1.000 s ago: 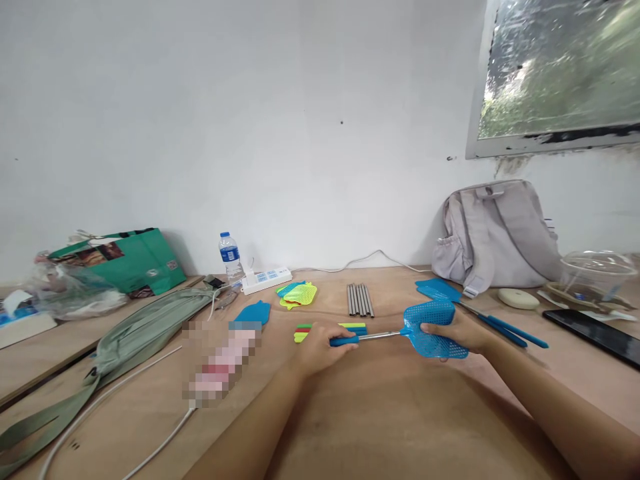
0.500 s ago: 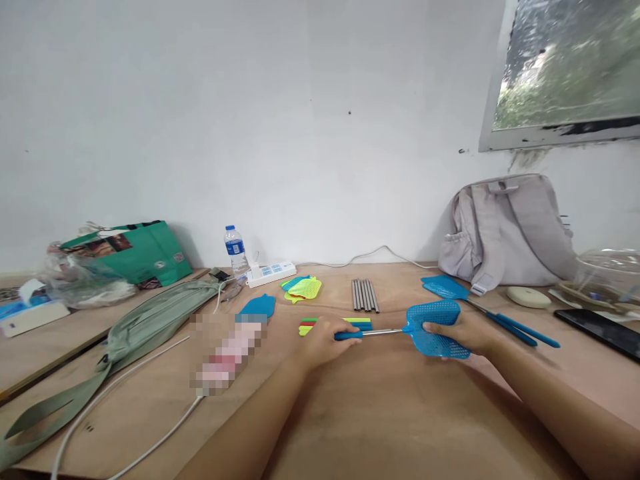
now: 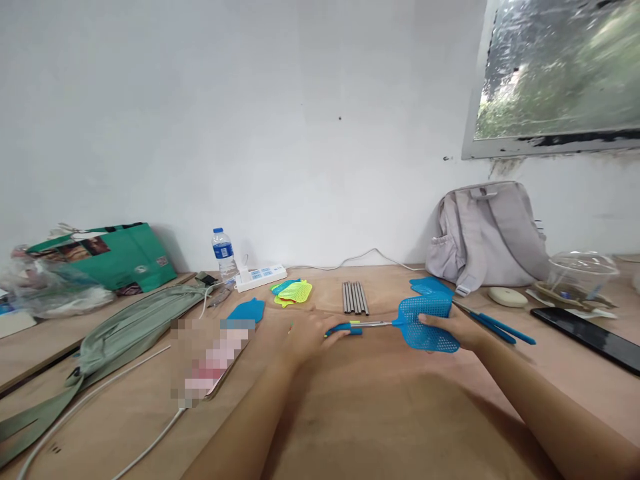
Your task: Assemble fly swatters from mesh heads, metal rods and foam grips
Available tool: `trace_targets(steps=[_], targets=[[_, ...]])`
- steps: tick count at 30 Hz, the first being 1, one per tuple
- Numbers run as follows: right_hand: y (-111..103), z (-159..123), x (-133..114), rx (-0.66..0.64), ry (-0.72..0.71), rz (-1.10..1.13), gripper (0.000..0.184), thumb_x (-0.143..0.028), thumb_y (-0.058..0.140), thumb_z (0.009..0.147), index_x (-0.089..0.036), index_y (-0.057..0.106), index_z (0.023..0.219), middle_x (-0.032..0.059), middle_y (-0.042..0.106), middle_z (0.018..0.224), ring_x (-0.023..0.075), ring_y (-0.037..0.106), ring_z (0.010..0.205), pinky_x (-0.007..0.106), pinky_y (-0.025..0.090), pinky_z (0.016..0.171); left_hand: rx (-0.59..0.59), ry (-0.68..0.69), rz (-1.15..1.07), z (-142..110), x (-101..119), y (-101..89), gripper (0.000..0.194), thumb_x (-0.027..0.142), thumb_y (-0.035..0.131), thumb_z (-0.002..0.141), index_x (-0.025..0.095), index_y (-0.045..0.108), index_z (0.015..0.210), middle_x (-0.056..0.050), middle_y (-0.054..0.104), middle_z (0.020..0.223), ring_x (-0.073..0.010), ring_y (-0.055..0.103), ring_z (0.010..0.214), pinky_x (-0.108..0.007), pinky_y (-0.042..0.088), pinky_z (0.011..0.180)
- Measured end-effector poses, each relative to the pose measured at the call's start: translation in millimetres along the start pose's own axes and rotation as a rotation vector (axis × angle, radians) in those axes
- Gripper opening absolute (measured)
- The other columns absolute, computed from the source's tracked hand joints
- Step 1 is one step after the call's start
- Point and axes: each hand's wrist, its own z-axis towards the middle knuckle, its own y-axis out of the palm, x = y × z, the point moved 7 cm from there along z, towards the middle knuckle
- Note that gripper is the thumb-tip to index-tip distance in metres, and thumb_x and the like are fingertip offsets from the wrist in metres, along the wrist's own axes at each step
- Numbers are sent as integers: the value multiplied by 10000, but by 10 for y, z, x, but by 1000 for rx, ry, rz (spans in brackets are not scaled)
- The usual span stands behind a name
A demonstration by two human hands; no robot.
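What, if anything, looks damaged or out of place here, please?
The window has ragged black patches along its lower edge, and the wall beneath is stained, so that corner looks worn. The held blue fly swatter shows no visible damage.

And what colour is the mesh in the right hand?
The mesh is blue, as the head view shows.

Blue swatter [image 3: 401, 323] (perf. head [image 3: 424, 307] to R, silver rod [image 3: 375, 324], handle [image 3: 341, 327] to L), held approx. horiz., R of ctr.

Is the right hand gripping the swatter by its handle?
No, the right hand grips the perforated blue head, while the blue handle is at the metal rod's other end, by the left hand.
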Motion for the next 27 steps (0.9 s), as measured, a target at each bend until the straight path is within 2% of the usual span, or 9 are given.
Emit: trace_targets(steps=[3,7,9,12,14,17,23,25,27], targets=[[-32,1,4,-36,88,272,451,-580,525,653,-217,626,902,85,673,829,256,625,682,376,492,523,-20,-21,100,49,37,7,257,319,401,853,203,588,986,-68,642,961,-205,548,905,-356,374,842],[-120,60,-103,124,-112,501,315,-486,453,713,-234,638,753,44,659,739,177,578,594,317,463,552,53,-198,-9,70,-50,135,276,254,283,884,165,516,1003,-89,570,992,-187,530,891,-319,410,787],[46,83,-122,104,-172,507,225,-380,522,673,-248,646,807,18,647,804,132,540,560,284,445,563,90,-261,-87,69,-48,215,292,242,250,889,164,465,1071,-92,551,1023,-188,528,904,-315,412,785],[491,81,-107,28,-193,452,331,-305,621,612,-250,636,939,4,603,871,96,497,552,245,400,535,106,-284,-192,62,63,316,301,237,249,889,184,400,1144,-87,546,1066,-189,526,937,-301,403,785],[716,49,-93,83,-232,441,298,-348,652,627,-242,639,905,-10,574,805,88,471,563,230,370,526,51,-263,-225,55,185,385,276,236,261,884,194,424,1102,-81,559,1043,-190,531,917,-289,401,754],[871,1,-27,220,-241,377,283,-466,603,682,-214,640,805,-37,463,568,94,414,522,232,330,502,-73,-253,-251,32,332,479,234,291,284,879,196,464,993,-70,581,960,-192,541,853,-270,386,686],[815,73,191,357,-183,299,400,-603,530,672,-204,544,654,-41,401,479,103,369,450,246,278,433,-118,-320,-371,86,366,569,290,368,265,878,201,484,786,-13,549,735,-160,503,699,-243,317,576],[757,150,288,370,-127,303,415,-622,531,654,-208,518,635,-46,394,468,94,346,417,244,260,406,-144,-394,-499,97,318,639,290,374,307,861,191,436,677,14,481,634,-130,454,614,-231,293,537],[622,220,339,397,-101,299,415,-626,537,640,-216,491,611,-55,374,442,86,314,380,246,245,378,-249,-530,-727,45,265,776,314,429,332,840,193,374,637,53,369,532,-93,363,487,-216,261,478]])
